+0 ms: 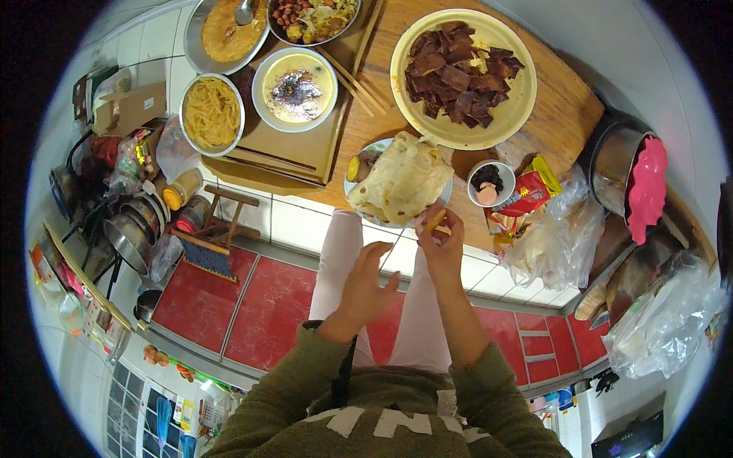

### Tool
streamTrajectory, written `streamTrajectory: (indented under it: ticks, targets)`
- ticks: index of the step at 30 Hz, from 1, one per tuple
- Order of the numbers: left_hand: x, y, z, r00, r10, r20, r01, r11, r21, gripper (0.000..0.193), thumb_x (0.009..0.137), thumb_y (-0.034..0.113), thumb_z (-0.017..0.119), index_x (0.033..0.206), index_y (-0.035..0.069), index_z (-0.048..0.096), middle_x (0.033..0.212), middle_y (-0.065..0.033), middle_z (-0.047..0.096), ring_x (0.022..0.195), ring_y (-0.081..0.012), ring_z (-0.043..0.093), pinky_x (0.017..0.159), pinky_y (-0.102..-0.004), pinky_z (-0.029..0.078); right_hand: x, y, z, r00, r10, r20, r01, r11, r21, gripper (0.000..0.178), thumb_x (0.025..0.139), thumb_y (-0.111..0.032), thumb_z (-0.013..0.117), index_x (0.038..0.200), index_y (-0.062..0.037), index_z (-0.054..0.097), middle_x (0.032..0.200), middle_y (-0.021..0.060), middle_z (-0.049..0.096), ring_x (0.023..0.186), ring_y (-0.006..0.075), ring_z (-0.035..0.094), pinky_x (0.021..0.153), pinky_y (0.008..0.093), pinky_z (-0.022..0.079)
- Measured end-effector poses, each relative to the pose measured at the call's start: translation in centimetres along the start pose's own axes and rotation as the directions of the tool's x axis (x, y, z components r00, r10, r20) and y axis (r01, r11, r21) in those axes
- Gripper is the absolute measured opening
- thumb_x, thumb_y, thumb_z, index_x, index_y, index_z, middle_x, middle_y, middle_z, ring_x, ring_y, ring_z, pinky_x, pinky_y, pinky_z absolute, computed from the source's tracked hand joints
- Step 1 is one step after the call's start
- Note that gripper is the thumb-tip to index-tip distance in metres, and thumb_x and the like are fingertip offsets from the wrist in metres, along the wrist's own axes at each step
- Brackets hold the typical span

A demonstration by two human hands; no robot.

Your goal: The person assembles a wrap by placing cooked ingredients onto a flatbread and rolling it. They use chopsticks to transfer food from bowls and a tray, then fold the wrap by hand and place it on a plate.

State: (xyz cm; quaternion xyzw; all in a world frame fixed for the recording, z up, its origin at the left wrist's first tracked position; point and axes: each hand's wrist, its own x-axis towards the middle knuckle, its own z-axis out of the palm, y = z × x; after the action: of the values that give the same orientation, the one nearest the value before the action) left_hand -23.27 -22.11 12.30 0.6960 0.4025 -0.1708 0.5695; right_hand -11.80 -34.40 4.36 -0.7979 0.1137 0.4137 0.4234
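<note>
My right hand [443, 243] is closed in a pinch on a small yellowish-brown piece of food [435, 221], at the near edge of a plate. On that plate [353, 189] lies a large pale flatbread [405, 182], covering most of it. A yellow slice and a brownish lump show at its left side. My left hand [365, 286] hovers above my lap, below the plate, with thumb and fingers apart and nothing visible in it. Just right of the plate stands a small white cup [489, 183] with dark bits and a pinkish piece inside.
A big yellow plate [519, 126] of dark brown slices sits beyond. Left are bowls of potato strips [211, 113], pale soup [294, 84] and orange-brown food [229, 34], with chopsticks [355, 84]. Right are a red packet [527, 193], plastic bags [565, 237] and a pot [611, 164].
</note>
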Motion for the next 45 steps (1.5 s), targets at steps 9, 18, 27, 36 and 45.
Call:
streamTrajectory:
  ticks: [9, 18, 27, 36, 45]
  targets:
    - [2.3, -4.1, -3.7, 0.965, 0.043, -0.259, -0.048, 0.999, -0.013, 0.045, 0.083, 0.003, 0.069, 0.125, 0.001, 0.052, 0.12, -0.0194, 0.057, 0.112, -0.0373, 0.057, 0.097, -0.041, 0.047, 0.3, -1.2, 1.7, 0.994, 0.012, -0.112, -0.028, 0.99, -0.142, 0.063, 0.087, -0.017, 0.075, 0.137, 0.0024, 0.042, 0.121, 0.0158, 0.047, 0.096, 0.0209, 0.06, 0.077, 0.0308, 0.055]
    - [11.5, -4.1, -10.7, 0.875, -0.261, -0.408, -0.071, 0.764, -0.642, 0.039, 0.105, 0.017, 0.047, 0.14, 0.0, 0.043, 0.122, -0.0126, 0.062, 0.104, -0.0187, 0.063, 0.083, -0.0295, 0.052, 2.5, 1.4, -2.9, 0.99, 0.106, 0.095, -0.12, 0.979, 0.165, 0.049, 0.102, -0.021, 0.053, 0.146, -0.0056, 0.038, 0.116, 0.0083, 0.061, 0.103, 0.018, 0.061, 0.087, 0.0319, 0.052]
    - [15.7, -3.9, -14.8, 0.924, -0.295, -0.243, -0.022, 0.593, -0.805, 0.042, 0.107, 0.022, 0.044, 0.147, 0.009, 0.041, 0.114, -0.0064, 0.066, 0.1, -0.0142, 0.066, 0.081, -0.0275, 0.053, 6.5, -0.9, -3.4, 0.898, 0.111, 0.426, -0.232, 0.942, 0.242, 0.066, 0.09, 0.001, 0.057, 0.151, -0.0097, 0.034, 0.131, 0.0091, 0.06, 0.112, 0.0198, 0.063, 0.089, 0.03, 0.055]
    - [15.6, -4.8, -14.3, 0.934, -0.223, -0.278, -0.11, 0.562, -0.82, 0.045, 0.106, 0.015, 0.044, 0.151, 0.011, 0.04, 0.115, -0.0046, 0.067, 0.102, -0.0133, 0.065, 0.085, -0.0269, 0.051, 8.2, -0.6, -3.8, 0.87, 0.186, 0.456, -0.281, 0.948, 0.148, 0.054, 0.089, 0.011, 0.054, 0.141, -0.0041, 0.047, 0.132, 0.0099, 0.06, 0.117, 0.0244, 0.063, 0.095, 0.0349, 0.055]
    - [16.5, -5.6, -14.5, 0.934, -0.197, -0.297, -0.133, 0.58, -0.804, 0.042, 0.106, 0.018, 0.045, 0.148, 0.009, 0.044, 0.11, -0.0053, 0.068, 0.095, -0.0132, 0.066, 0.084, -0.0276, 0.054, 8.5, 0.4, -4.1, 0.858, 0.095, 0.505, -0.25, 0.936, 0.249, 0.055, 0.087, 0.008, 0.053, 0.14, -0.0027, 0.047, 0.132, 0.0107, 0.061, 0.119, 0.0248, 0.062, 0.1, 0.0372, 0.052]
